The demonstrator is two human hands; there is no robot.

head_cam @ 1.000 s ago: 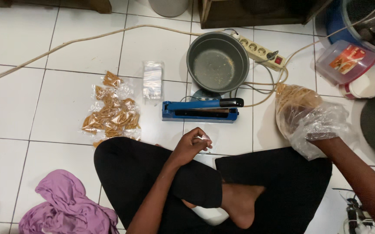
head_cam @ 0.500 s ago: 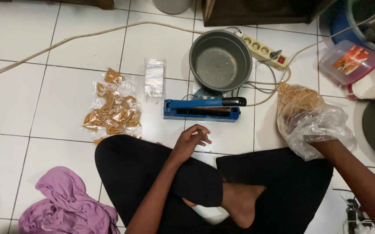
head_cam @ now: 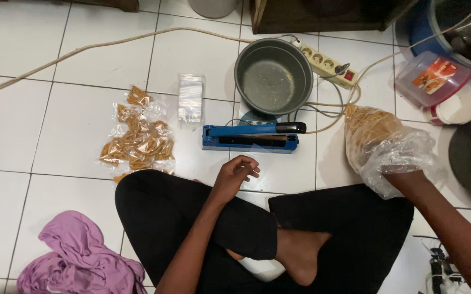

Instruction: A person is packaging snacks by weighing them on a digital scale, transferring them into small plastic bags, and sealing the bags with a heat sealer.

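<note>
I sit cross-legged on a white tiled floor. My left hand (head_cam: 235, 173) rests on my left knee with its fingers loosely apart and nothing in it, just in front of a blue impulse sealer (head_cam: 251, 136). My right hand (head_cam: 404, 173) is pushed wrist-deep into a large clear plastic bag (head_cam: 379, 142) of yellow snack sticks, so its fingers are hidden. Left of the sealer lie several small sealed packets of the same snack (head_cam: 137, 142). A stack of empty clear bags (head_cam: 191, 98) lies behind them.
A grey pot (head_cam: 273, 76) with crumbs stands behind the sealer, on a small scale. A white power strip (head_cam: 328, 64) and cables run to its right. A clear tub with a pink lid (head_cam: 435, 79) sits at the right, and a purple cloth (head_cam: 78, 260) lies at the lower left.
The fingers of my left hand have loosened and spread a little on my knee. My right hand stays inside the big bag.
</note>
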